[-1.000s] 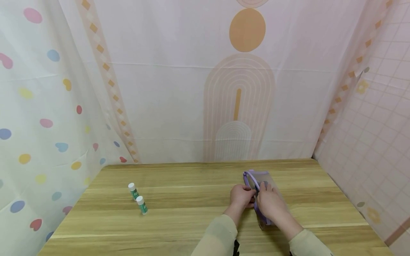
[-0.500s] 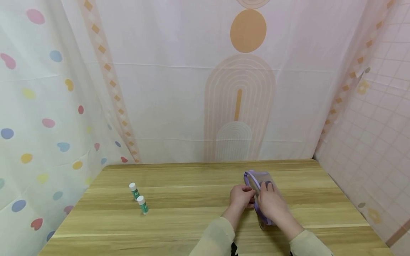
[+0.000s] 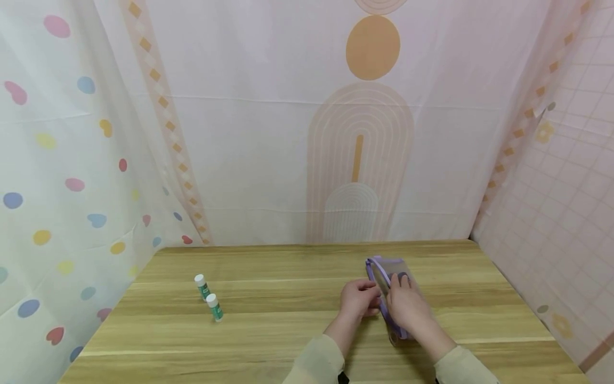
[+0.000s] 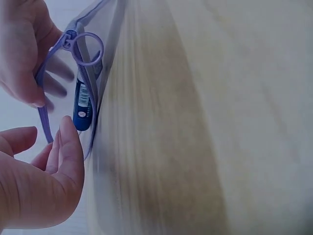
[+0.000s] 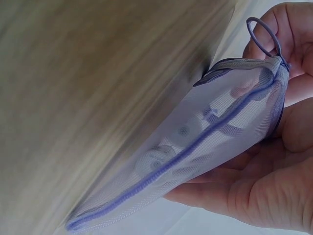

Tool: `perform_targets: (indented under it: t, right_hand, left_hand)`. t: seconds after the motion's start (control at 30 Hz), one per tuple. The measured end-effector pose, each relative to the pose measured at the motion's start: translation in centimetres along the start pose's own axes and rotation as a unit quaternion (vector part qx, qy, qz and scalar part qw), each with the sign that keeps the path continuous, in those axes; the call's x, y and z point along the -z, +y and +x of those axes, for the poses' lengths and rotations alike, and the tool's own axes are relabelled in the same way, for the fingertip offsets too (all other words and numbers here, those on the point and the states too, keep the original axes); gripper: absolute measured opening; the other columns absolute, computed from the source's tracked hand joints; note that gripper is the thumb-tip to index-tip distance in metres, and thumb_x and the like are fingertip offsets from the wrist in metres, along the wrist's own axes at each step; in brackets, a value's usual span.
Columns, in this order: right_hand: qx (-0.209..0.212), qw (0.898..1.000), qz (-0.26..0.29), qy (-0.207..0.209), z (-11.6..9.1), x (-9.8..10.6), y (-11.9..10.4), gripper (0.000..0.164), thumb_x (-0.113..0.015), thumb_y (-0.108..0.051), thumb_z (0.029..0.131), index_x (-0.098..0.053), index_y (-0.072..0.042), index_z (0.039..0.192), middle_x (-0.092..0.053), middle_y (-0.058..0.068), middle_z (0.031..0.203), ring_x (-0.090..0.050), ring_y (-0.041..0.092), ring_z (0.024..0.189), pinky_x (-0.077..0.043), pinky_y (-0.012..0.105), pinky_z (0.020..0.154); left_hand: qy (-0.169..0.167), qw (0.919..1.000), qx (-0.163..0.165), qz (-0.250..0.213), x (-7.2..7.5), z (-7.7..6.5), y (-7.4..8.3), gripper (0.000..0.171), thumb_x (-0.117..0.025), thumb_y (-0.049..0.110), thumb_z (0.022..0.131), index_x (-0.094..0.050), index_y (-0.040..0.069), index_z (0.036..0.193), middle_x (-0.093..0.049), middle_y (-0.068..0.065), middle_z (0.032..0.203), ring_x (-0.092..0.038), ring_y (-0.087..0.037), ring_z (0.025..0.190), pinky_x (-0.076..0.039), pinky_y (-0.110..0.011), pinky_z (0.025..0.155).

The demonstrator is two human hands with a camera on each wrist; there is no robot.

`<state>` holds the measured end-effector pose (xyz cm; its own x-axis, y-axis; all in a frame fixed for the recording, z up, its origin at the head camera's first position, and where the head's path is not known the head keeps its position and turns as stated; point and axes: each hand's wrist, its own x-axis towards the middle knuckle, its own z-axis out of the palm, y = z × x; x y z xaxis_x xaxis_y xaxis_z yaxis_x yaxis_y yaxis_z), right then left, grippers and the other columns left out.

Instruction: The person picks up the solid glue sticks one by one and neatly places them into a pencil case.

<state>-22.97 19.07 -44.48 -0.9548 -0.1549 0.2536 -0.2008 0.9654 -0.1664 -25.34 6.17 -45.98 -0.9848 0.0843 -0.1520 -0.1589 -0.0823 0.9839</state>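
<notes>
A purple-trimmed mesh zipper pouch (image 3: 394, 265) lies on the right part of the wooden table, its zipper side facing left and parted. My right hand (image 3: 408, 306) lies over the pouch, thumb at the zipper edge and fingers on the mesh, holding the upper lip up. Just left of the opening is my left hand (image 3: 357, 298), thumb and fingers apart, nothing between them. In the left wrist view, a dark blue tube (image 4: 83, 105) with a barcode label shows inside the opening, near the ring zipper pull (image 4: 100, 49). White round ends (image 5: 155, 162) show through the mesh.
Two white-capped green glue sticks (image 3: 201, 288) (image 3: 215, 308) stand close together on the left of the wooden table (image 3: 288, 330). Patterned curtains (image 3: 249, 160) hang behind the table and on both sides.
My left hand has drawn back slightly left from the pouch opening, and its fingers have come apart. The right hand stays on the pouch. The glue sticks have not moved.
</notes>
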Motion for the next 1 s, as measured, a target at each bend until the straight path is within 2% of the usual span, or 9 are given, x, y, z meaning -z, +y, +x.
perform_targets:
  t: [0.17, 0.6, 0.9, 1.0]
  right_hand:
    - [0.002, 1.000, -0.002, 0.002, 0.0, 0.0, -0.1, 0.043, -0.054, -0.008, 0.096, -0.049, 0.021, 0.127, -0.053, 0.040, 0.119, -0.051, 0.053, 0.114, -0.044, 0.056, 0.099]
    - [-0.012, 1.000, 0.014, -0.013, -0.1, 0.5, -0.3, 0.045, -0.053, -0.009, 0.097, -0.047, 0.022, 0.129, -0.051, 0.041, 0.122, -0.049, 0.054, 0.116, -0.042, 0.056, 0.102]
    - [-0.020, 0.999, 0.021, -0.017, -0.1, 0.4, -0.3, 0.046, -0.052, -0.010, 0.098, -0.046, 0.021, 0.131, -0.052, 0.040, 0.121, -0.052, 0.054, 0.110, -0.044, 0.057, 0.098]
    - [-0.019, 0.999, 0.021, -0.019, -0.1, 0.5, -0.3, 0.046, -0.052, -0.010, 0.098, -0.046, 0.021, 0.131, -0.051, 0.040, 0.122, -0.051, 0.054, 0.111, -0.043, 0.056, 0.101]
  left_hand:
    - [-0.002, 0.9997, -0.001, -0.023, 0.2, -0.1, 0.0, 0.024, -0.068, 0.003, 0.090, -0.067, -0.007, 0.112, -0.070, -0.006, 0.083, -0.064, -0.011, 0.065, -0.055, -0.023, 0.049]
    - [-0.002, 0.9989, -0.007, -0.046, 0.8, -1.0, 0.6, 0.028, -0.068, 0.002, 0.088, -0.066, -0.007, 0.115, -0.068, -0.002, 0.081, -0.065, -0.010, 0.066, -0.055, -0.021, 0.051]
    - [-0.002, 0.9983, -0.012, -0.056, 1.7, -1.7, 1.1, 0.033, -0.067, 0.004, 0.089, -0.063, -0.009, 0.119, -0.072, -0.010, 0.088, -0.065, -0.011, 0.065, -0.054, -0.021, 0.051]
    - [0.000, 0.9977, -0.020, -0.065, 2.1, -1.9, 1.4, 0.033, -0.066, 0.004, 0.089, -0.062, -0.009, 0.119, -0.072, -0.013, 0.088, -0.065, -0.011, 0.065, -0.055, -0.022, 0.053]
